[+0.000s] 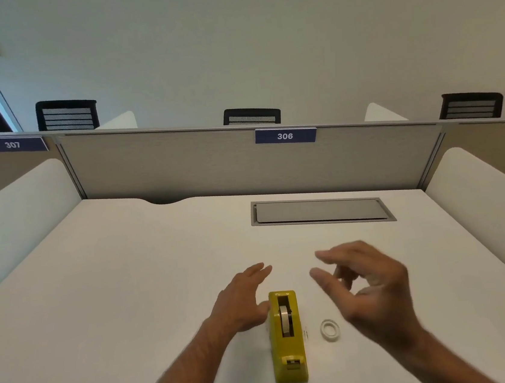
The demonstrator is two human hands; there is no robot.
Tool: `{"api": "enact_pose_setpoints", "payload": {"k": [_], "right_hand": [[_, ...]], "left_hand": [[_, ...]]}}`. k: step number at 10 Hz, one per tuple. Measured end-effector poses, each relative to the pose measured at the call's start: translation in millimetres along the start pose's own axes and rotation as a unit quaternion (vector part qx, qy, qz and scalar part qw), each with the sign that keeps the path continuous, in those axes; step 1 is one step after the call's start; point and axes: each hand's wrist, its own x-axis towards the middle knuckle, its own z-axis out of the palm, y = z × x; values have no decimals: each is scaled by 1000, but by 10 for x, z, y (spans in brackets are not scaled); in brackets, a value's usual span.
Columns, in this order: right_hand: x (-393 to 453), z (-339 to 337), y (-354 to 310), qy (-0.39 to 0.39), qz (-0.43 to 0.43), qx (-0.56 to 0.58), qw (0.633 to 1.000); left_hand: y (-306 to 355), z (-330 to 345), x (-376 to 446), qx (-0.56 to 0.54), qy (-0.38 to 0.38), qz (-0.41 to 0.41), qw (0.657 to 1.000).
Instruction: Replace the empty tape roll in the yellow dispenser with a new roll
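Note:
A yellow tape dispenser lies lengthwise on the white desk, its cutter end toward me. A pale roll sits in its slot. To its right a white tape roll lies flat on the desk, apart from the dispenser. My left hand hovers open just left of the dispenser, its thumb close to the yellow side. My right hand is raised above and to the right of the loose roll, fingers spread and blurred, holding nothing.
The white desk has a grey cable hatch set into it behind the hands. A grey partition labelled 306 closes the back, with white side dividers left and right. Black chair backs show beyond it.

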Motion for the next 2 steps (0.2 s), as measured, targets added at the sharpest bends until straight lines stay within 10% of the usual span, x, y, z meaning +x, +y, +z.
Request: {"api": "enact_pose_setpoints", "payload": {"k": [2], "right_hand": [[777,-920,-717,127,-108,174,971]], "left_hand": [[225,-625,396,40,174,51,983]]}}
